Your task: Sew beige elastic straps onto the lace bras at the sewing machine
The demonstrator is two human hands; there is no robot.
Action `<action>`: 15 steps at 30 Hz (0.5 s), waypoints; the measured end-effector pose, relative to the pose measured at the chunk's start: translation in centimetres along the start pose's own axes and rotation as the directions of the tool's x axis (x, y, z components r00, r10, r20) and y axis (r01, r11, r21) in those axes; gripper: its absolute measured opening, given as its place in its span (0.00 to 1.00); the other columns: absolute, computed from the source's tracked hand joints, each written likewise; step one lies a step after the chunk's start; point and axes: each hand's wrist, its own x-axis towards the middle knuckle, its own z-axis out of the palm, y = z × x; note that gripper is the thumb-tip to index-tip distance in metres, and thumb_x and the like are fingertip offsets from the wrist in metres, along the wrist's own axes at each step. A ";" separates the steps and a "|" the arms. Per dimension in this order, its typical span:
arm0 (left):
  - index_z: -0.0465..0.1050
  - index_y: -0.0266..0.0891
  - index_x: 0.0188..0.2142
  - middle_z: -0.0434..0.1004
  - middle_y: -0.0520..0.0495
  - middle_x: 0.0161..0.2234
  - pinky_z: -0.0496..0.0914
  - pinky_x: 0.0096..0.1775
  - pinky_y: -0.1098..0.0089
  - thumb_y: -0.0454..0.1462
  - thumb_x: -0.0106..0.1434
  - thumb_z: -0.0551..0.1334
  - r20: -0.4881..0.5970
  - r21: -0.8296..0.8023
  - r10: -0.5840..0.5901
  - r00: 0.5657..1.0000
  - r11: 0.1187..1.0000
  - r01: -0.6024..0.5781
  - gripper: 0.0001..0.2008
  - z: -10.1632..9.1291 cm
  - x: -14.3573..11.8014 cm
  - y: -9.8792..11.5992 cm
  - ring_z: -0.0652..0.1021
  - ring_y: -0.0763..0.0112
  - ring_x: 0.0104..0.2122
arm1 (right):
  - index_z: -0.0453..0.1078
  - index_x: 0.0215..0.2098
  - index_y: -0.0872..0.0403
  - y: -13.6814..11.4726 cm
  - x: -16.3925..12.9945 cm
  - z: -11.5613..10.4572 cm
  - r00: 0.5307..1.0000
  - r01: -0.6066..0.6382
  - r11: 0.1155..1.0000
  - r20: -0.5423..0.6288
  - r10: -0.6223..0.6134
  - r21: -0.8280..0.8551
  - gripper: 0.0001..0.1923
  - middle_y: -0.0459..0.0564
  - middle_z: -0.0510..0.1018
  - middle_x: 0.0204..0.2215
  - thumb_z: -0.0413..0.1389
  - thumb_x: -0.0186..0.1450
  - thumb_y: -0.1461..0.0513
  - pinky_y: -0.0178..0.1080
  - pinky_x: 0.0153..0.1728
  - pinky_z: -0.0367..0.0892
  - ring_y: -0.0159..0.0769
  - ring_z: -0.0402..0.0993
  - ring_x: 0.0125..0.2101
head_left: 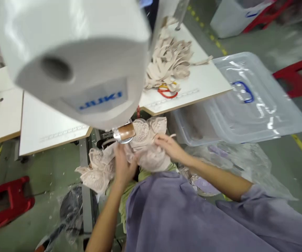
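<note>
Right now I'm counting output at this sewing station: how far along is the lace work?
Looks done: lace pieces hang off the left, past the sewing machine. In hand: the left hand and right hand press a lace garment at the machine's sewing end. Possibly left: a heap of beige strips on the white table. No count can be read; the picture is blurred.

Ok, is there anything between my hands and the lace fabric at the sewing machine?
Nothing visible. The left hand and the right hand both rest directly on the beige lace fabric, which is bunched just below the white sewing machine head. Nothing else lies across either hand.
</note>
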 end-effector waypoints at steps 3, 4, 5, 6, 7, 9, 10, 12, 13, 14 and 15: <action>0.74 0.38 0.46 0.78 0.40 0.45 0.68 0.50 0.62 0.49 0.64 0.63 0.372 -0.181 -0.026 0.928 0.978 0.100 0.19 3.4 -0.6 3.2 0.76 0.57 0.48 | 0.67 0.29 0.53 -2.5 -0.9 1.3 0.965 0.079 0.996 0.247 -0.087 0.041 0.17 0.44 0.72 0.25 0.53 0.69 0.50 0.35 0.31 0.64 0.32 0.67 0.27; 0.74 0.38 0.38 0.77 0.45 0.35 0.69 0.43 0.66 0.50 0.65 0.61 0.435 -0.197 -0.055 0.899 0.968 0.155 0.17 3.8 -0.6 3.8 0.76 0.61 0.38 | 0.69 0.31 0.53 -3.1 -0.5 0.8 0.944 0.130 0.991 0.309 -0.119 -0.015 0.17 0.44 0.73 0.26 0.53 0.69 0.50 0.35 0.31 0.64 0.33 0.69 0.28; 0.71 0.38 0.30 0.73 0.49 0.28 0.67 0.36 0.68 0.52 0.66 0.59 0.471 -0.195 -0.081 0.878 0.962 0.193 0.19 3.9 -0.6 4.2 0.74 0.66 0.31 | 0.71 0.33 0.54 -3.5 0.2 -0.2 0.932 0.196 0.976 0.329 -0.156 -0.094 0.16 0.46 0.76 0.28 0.54 0.70 0.50 0.35 0.32 0.64 0.33 0.70 0.29; 0.67 0.39 0.26 0.68 0.51 0.23 0.64 0.32 0.70 0.53 0.67 0.58 0.486 -0.184 -0.097 0.869 0.960 0.210 0.22 3.7 -0.5 4.4 0.70 0.69 0.26 | 0.73 0.35 0.54 -3.8 1.4 -1.7 0.936 0.258 0.946 0.293 -0.195 -0.196 0.16 0.47 0.78 0.30 0.54 0.69 0.51 0.36 0.33 0.64 0.34 0.71 0.30; 0.63 0.39 0.24 0.63 0.53 0.21 0.61 0.29 0.71 0.54 0.67 0.58 0.490 -0.173 -0.106 0.865 0.961 0.216 0.24 3.5 -0.5 4.5 0.66 0.71 0.24 | 0.74 0.38 0.54 -4.0 2.9 -3.4 0.949 0.297 0.902 0.203 -0.243 -0.312 0.15 0.49 0.79 0.33 0.54 0.69 0.51 0.37 0.34 0.65 0.35 0.72 0.32; 0.60 0.40 0.23 0.60 0.54 0.21 0.58 0.28 0.71 0.55 0.66 0.58 0.509 -0.152 -0.127 0.851 0.960 0.234 0.25 3.1 -0.6 4.8 0.63 0.73 0.23 | 0.75 0.42 0.54 -4.4 6.6 -7.1 0.936 0.247 0.802 -0.080 -0.342 -0.544 0.14 0.51 0.80 0.37 0.55 0.68 0.52 0.39 0.36 0.64 0.38 0.73 0.34; 0.59 0.40 0.23 0.59 0.54 0.21 0.58 0.28 0.71 0.57 0.65 0.58 0.515 -0.142 -0.142 0.846 0.958 0.248 0.26 3.0 -0.7 5.1 0.62 0.73 0.23 | 0.74 0.45 0.54 -4.7 8.7 -8.9 0.911 0.187 0.759 -0.180 -0.372 -0.623 0.14 0.53 0.79 0.39 0.55 0.68 0.54 0.40 0.37 0.64 0.39 0.73 0.35; 0.59 0.41 0.23 0.58 0.54 0.21 0.57 0.28 0.71 0.59 0.64 0.58 0.501 -0.129 -0.182 0.846 0.951 0.281 0.27 2.9 -1.0 5.7 0.61 0.73 0.23 | 0.73 0.50 0.56 -5.5 12.8 -11.7 0.852 0.147 0.641 -0.232 -0.469 -0.754 0.16 0.57 0.78 0.44 0.55 0.68 0.57 0.43 0.40 0.65 0.43 0.72 0.39; 0.58 0.41 0.23 0.58 0.54 0.21 0.57 0.28 0.71 0.60 0.63 0.58 0.484 -0.123 -0.202 0.851 0.948 0.295 0.28 3.0 -1.2 6.0 0.60 0.73 0.23 | 0.71 0.54 0.56 -6.0 14.7 -12.7 0.819 0.144 0.560 -0.219 -0.530 -0.816 0.18 0.60 0.76 0.48 0.55 0.67 0.59 0.45 0.43 0.64 0.46 0.70 0.43; 0.57 0.41 0.23 0.57 0.54 0.21 0.56 0.28 0.70 0.60 0.63 0.58 0.465 -0.116 -0.217 0.858 0.946 0.303 0.28 3.0 -1.3 6.3 0.60 0.73 0.23 | 0.72 0.54 0.57 -6.6 16.3 -13.4 0.808 0.156 0.468 -0.160 -0.567 -0.870 0.19 0.61 0.74 0.52 0.56 0.66 0.59 0.47 0.47 0.63 0.49 0.68 0.48; 0.56 0.42 0.23 0.56 0.54 0.21 0.56 0.28 0.70 0.60 0.63 0.58 0.448 -0.107 -0.225 0.865 0.947 0.302 0.28 2.9 -1.4 6.5 0.59 0.73 0.23 | 0.74 0.52 0.57 -7.3 17.7 -13.8 0.813 0.171 0.378 -0.086 -0.576 -0.910 0.18 0.62 0.73 0.53 0.56 0.66 0.60 0.49 0.50 0.61 0.52 0.65 0.51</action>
